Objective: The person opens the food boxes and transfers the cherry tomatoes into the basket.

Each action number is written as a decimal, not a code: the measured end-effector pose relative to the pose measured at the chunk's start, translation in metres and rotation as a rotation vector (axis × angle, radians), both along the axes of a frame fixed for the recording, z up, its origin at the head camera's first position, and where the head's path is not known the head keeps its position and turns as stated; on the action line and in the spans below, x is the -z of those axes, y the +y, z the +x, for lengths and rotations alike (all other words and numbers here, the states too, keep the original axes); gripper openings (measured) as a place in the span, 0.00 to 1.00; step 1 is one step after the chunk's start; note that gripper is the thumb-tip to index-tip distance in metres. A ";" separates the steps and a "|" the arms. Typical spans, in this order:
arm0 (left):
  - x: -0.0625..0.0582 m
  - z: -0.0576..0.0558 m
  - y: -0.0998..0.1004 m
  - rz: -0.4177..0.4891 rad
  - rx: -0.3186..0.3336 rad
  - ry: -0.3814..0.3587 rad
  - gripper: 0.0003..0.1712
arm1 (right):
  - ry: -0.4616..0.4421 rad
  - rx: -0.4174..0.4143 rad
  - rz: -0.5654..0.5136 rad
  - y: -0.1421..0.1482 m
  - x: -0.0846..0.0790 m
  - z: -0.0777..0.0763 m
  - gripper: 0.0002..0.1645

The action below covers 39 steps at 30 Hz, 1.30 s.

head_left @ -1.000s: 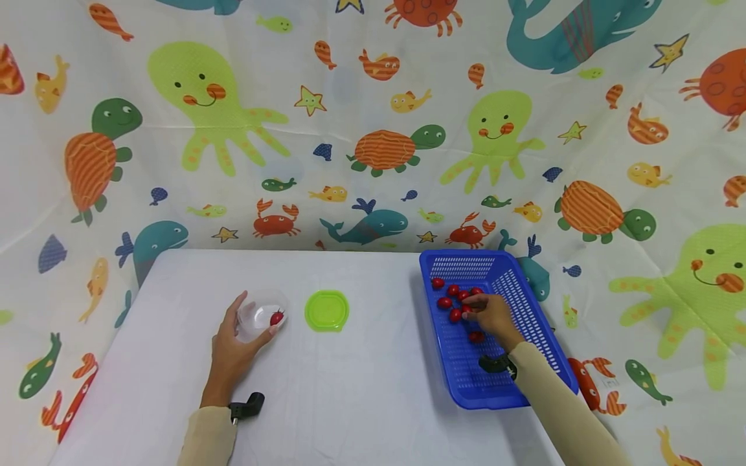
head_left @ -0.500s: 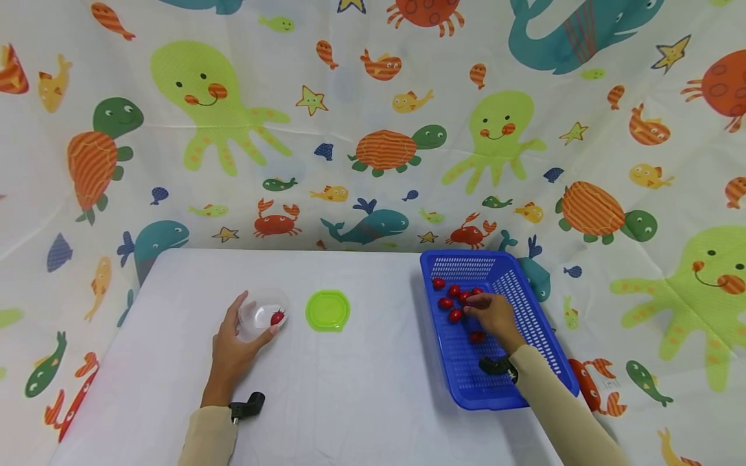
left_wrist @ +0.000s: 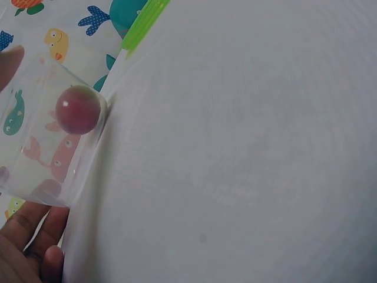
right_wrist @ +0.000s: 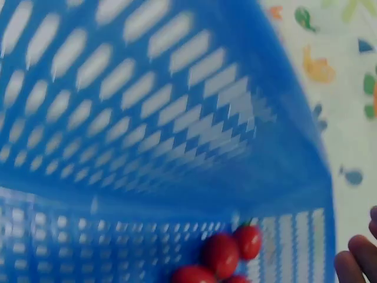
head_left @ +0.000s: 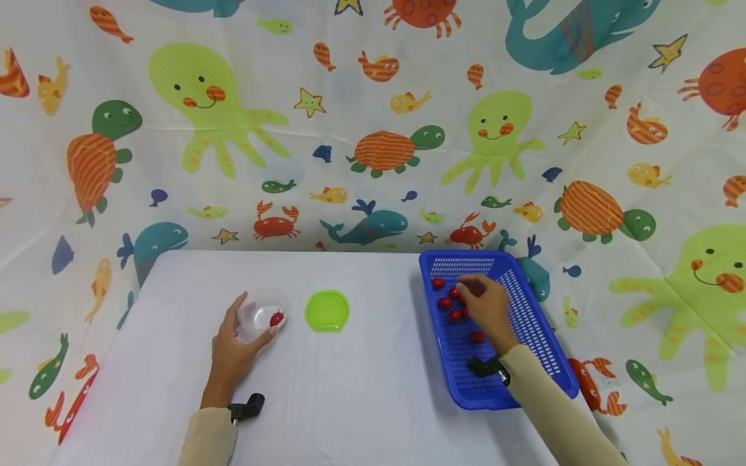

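Note:
My left hand (head_left: 232, 343) holds a clear plastic container (head_left: 253, 317) on the white table, thumb and fingers spread round its side. One cherry tomato (head_left: 276, 318) lies inside; the left wrist view shows the tomato (left_wrist: 78, 110) through the clear wall. My right hand (head_left: 488, 310) is over the far half of a blue basket (head_left: 495, 395), thumb and forefinger drawn together close above several cherry tomatoes (head_left: 445, 303). I cannot tell if a tomato is between those fingertips. In the right wrist view, fingertips (right_wrist: 350, 265) show at the right edge, beyond the basket wall.
A green lid (head_left: 327, 311) lies on the table (head_left: 361, 375) just right of the container. Behind the table hangs a sea-animal curtain (head_left: 373, 97). The basket's raised, slotted walls (right_wrist: 159, 88) surround the tomatoes.
My right hand has risen and shifted slightly away from me and left inside the basket's outline, uncovering a tomato below it. My left hand and the container have stayed in place.

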State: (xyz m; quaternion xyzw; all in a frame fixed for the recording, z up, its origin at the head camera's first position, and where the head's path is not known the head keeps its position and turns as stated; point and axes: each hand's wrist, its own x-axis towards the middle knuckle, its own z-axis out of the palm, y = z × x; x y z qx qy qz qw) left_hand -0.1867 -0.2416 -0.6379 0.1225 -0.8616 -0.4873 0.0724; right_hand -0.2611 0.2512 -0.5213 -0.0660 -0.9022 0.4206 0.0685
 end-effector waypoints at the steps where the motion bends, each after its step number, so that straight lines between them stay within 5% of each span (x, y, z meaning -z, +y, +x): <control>1: 0.000 0.000 0.000 0.000 0.000 -0.004 0.58 | 0.020 -0.007 0.001 -0.005 -0.003 0.001 0.16; 16: 0.002 -0.001 0.001 -0.003 -0.003 -0.004 0.58 | 0.156 -0.231 -0.006 -0.076 -0.032 0.016 0.12; 28: 0.004 -0.001 0.002 -0.002 0.006 0.001 0.58 | 0.188 -0.361 -0.050 -0.124 -0.031 0.026 0.11; 39: 0.000 0.001 0.000 -0.004 0.010 0.001 0.58 | 0.126 -0.453 -0.031 -0.164 -0.030 0.027 0.13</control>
